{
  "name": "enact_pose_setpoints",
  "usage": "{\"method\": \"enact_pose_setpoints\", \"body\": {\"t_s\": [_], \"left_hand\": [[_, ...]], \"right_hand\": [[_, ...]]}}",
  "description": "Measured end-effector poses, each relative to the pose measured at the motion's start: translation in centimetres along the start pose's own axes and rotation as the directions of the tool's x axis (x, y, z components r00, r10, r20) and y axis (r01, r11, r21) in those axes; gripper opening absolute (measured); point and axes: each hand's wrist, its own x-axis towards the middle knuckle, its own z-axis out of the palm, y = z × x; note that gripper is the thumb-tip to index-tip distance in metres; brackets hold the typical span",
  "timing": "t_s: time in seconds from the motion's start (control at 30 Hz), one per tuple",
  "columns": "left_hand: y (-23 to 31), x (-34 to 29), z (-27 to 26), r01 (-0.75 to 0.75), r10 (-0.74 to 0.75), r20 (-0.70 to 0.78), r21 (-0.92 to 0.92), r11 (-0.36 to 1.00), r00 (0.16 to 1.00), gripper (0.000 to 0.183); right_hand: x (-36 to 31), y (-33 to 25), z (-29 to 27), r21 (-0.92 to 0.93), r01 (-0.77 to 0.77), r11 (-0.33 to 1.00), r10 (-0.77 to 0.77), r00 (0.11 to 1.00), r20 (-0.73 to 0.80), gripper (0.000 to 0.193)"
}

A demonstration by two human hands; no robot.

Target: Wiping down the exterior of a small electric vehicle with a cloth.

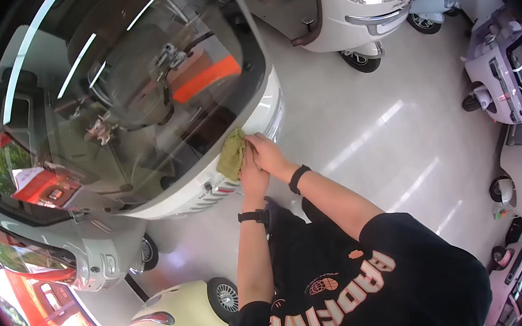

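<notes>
A yellow-green cloth [232, 155] lies pressed against the lower corner of a small white vehicle's windshield [140, 99]. My left hand [252, 175] rests on the cloth's right edge, fingers flat. My right hand [266, 151] sits just above it, overlapping the left hand and touching the cloth. Both wrists wear black bands. The white body [268, 108] of the vehicle curves right beside my hands.
Several small vehicles stand around: white ones at the top [360, 12], pale purple ones at the right [506, 73], a cream one [182, 324] at the bottom left. A glossy grey floor [385, 137] spreads to the right. A side mirror [29, 254] juts out at the left.
</notes>
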Motion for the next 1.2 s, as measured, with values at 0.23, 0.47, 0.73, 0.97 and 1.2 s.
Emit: {"method": "enact_pose_setpoints", "body": {"t_s": [0.23, 0.47, 0.73, 0.97, 1.2], "left_hand": [[6.3, 7.3, 4.6, -0.077, 0.072, 0.032, 0.171, 0.982, 0.997, 0.075], [9.9, 13.1, 7.6, -0.059, 0.044, 0.092, 0.172, 0.983, 0.995, 0.074], [17.7, 22.9, 13.8, -0.146, 0.148, -0.034, 0.060, 0.987, 0.988, 0.056], [32.0, 36.2, 19.0, -0.211, 0.211, -0.022, -0.229, 0.950, 0.977, 0.040], [43.7, 40.0, 21.1, -0.502, 0.426, -0.540, 0.007, 0.865, 0.726, 0.039]], "right_hand": [[5.3, 4.4, -7.9, 0.056, 0.018, 0.998, -0.013, 0.996, -0.086, 0.041], [12.8, 10.0, -13.5, 0.123, 0.030, 0.992, -0.038, 0.997, 0.064, 0.039], [18.8, 12.1, -26.5, 0.065, -0.133, 0.989, 0.124, 0.983, 0.133, 0.041], [26.5, 17.4, -38.2, 0.152, -0.065, 0.986, 0.105, 0.956, -0.273, 0.048], [32.5, 10.4, -52.8, -0.282, 0.630, 0.724, -0.690, 0.672, -0.270, 0.061]]}}
